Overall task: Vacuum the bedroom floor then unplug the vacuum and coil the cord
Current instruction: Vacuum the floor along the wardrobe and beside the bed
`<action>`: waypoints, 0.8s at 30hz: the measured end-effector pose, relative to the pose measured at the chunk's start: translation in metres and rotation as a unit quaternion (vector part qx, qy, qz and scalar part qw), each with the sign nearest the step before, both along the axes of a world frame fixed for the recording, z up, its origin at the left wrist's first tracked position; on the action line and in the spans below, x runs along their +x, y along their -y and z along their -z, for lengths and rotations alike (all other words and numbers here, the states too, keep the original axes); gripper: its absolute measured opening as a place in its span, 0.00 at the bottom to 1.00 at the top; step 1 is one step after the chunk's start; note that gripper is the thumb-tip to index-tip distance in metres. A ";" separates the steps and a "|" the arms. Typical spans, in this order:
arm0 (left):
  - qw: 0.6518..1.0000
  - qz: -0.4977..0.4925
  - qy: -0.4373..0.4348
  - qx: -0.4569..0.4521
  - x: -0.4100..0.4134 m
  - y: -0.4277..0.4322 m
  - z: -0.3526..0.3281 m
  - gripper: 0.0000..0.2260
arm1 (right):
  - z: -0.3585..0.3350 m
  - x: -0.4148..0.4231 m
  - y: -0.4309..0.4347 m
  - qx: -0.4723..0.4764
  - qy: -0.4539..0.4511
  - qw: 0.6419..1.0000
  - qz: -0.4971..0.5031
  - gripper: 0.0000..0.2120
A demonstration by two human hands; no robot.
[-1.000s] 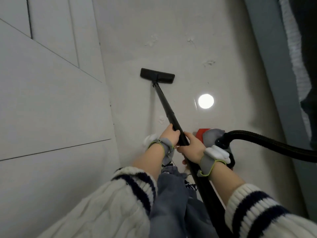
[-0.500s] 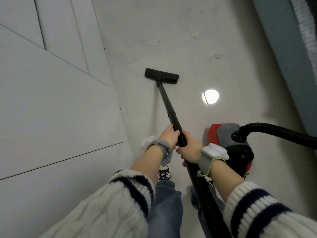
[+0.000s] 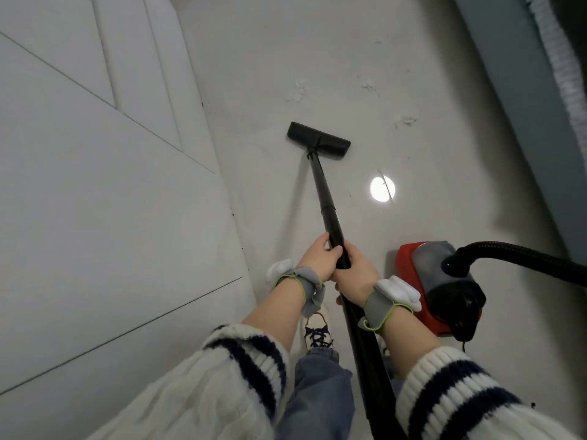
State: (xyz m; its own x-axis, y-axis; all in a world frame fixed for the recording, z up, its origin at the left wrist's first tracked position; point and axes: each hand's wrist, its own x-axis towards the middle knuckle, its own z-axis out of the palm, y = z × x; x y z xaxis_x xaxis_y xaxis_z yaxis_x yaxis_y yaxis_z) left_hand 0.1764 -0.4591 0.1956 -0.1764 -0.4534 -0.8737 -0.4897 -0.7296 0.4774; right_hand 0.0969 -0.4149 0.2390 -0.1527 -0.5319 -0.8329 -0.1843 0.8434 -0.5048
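Both hands wrapped round the long black vacuum wand [image 3: 327,204]: left hand [image 3: 319,260] above, right hand [image 3: 357,274] below; flat black floor nozzle [image 3: 318,141] down on the pale grey floor [image 3: 428,185], red-and-grey canister vacuum [image 3: 438,287] beside.

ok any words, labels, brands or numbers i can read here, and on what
None can be read.
The red and grey canister vacuum body shows no legible label or brand.
The black floor nozzle and black wand are plain.
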 end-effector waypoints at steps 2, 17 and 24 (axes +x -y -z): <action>1.000 -0.015 -0.025 0.007 -0.009 0.003 -0.006 0.24 | -0.001 -0.007 0.007 -0.001 -0.012 1.000 0.012 0.31; 0.999 -0.024 -0.031 0.022 -0.081 0.031 -0.013 0.24 | 0.008 -0.080 0.037 0.010 -0.006 0.999 0.035 0.33; 0.999 0.022 -0.036 0.020 -0.165 0.069 -0.026 0.27 | -0.011 -0.161 0.069 -0.016 -0.040 0.998 0.043 0.31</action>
State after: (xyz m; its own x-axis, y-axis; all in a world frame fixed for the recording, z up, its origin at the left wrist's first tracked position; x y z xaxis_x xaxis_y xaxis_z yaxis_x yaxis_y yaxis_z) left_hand 0.0112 -0.5279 0.2213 -0.2580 -0.4091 -0.8753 -0.4882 -0.7265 0.4835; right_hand -0.0644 -0.4838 0.2501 -0.2646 -0.5398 -0.7991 -0.1528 0.8417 -0.5180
